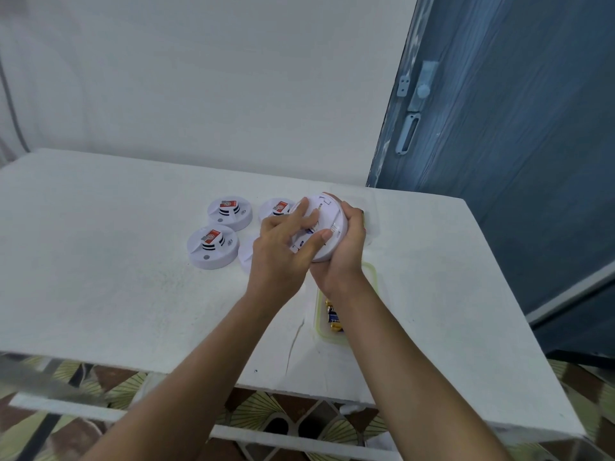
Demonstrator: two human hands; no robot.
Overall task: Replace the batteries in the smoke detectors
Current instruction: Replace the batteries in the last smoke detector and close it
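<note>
A white round smoke detector (pixel 327 216) is held tilted above the table, its open underside facing me. My right hand (pixel 344 254) grips it from the right and below. My left hand (pixel 283 251) rests its spread fingers on the detector's inner face, over the battery bay. Three more detectors lie on the table: one (pixel 229 212) at the back, one (pixel 212 247) nearer, one (pixel 275 208) partly behind my left hand. A white piece (pixel 245 257) peeks from under my left wrist. A clear tub (pixel 324 332) with several batteries sits under my right forearm.
The white table (pixel 100 261) ends in a front edge close to me, with a patterned floor below. A blue door (pixel 499 128) stands at the right, next to the table's far right corner. A white wall runs behind.
</note>
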